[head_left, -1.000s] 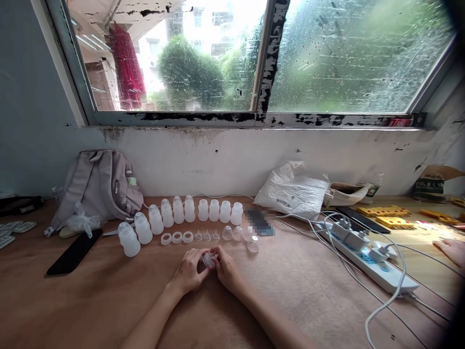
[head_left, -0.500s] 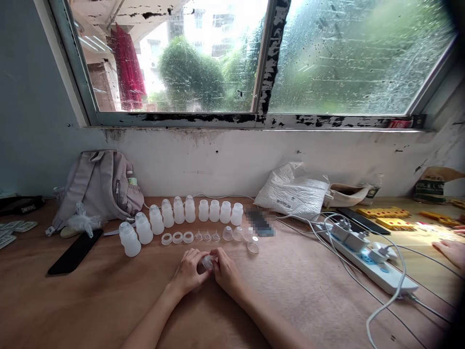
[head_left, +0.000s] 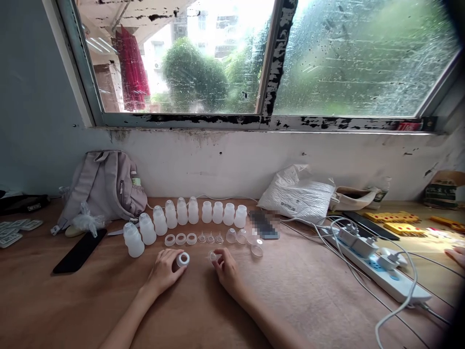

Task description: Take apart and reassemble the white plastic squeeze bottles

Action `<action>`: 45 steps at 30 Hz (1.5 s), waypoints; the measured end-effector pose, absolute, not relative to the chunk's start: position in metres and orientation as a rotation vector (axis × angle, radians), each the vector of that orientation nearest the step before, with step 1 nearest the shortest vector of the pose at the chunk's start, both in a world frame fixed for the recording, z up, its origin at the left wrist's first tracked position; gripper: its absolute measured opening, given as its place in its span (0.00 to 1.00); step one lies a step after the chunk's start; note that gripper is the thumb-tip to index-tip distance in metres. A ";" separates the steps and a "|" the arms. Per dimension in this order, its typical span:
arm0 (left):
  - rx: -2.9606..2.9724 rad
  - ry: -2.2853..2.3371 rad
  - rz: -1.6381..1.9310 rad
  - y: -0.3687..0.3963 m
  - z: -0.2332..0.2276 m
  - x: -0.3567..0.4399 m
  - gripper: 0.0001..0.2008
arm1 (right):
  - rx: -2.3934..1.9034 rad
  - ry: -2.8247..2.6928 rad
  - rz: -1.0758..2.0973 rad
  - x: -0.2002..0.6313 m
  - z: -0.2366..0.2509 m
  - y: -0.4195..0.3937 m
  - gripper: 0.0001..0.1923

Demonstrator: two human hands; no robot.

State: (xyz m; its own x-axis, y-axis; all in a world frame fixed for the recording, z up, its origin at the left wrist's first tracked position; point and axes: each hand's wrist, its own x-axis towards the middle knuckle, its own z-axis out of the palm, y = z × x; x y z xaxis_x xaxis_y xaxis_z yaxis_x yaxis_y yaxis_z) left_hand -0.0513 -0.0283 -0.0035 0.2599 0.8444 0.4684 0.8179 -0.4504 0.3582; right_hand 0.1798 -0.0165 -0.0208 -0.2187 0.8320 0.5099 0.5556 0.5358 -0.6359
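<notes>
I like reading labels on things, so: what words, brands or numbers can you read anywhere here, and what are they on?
No text here can be read.
White bag: dark print lines, too small to read.
Box at far right: a green label, blurred.
Green label in the backpack pocket: too small.
Phone by the bottles: blurred out.
Red strip on the sill: unreadable.
Bottles and the white ring in the left hand: no marks visible.

A big window [head_left: 254, 58] with peeling black paint lets in daylight. Below it is a dirty white wall [head_left: 225, 162]. The brown bench [head_left: 308, 291] is wooden.
</notes>
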 end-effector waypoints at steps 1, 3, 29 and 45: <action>2.429 1.692 0.983 -0.026 -0.007 -0.061 0.17 | -1.148 -1.895 0.420 0.180 -0.022 -0.013 0.10; 2.354 1.835 1.037 -0.022 -0.013 -0.078 0.16 | -1.163 -1.910 0.426 0.178 -0.022 -0.006 0.12; 2.120 2.141 0.993 -0.015 -0.021 -0.091 0.17 | -1.012 -1.933 0.484 0.152 -0.032 0.039 0.17; 2.394 1.942 1.280 -0.018 -0.010 -0.075 0.14 | -1.076 -1.857 0.506 0.193 -0.007 0.015 0.07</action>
State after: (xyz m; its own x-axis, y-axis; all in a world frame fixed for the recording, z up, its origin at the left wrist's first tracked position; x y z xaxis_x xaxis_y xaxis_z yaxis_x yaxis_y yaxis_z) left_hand -0.0751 -0.0176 -0.0100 0.0384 0.7518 0.6582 0.9015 -0.3102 0.3018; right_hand 0.1933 0.0153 -0.0071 -0.2129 0.8394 0.5001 0.4697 0.5368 -0.7009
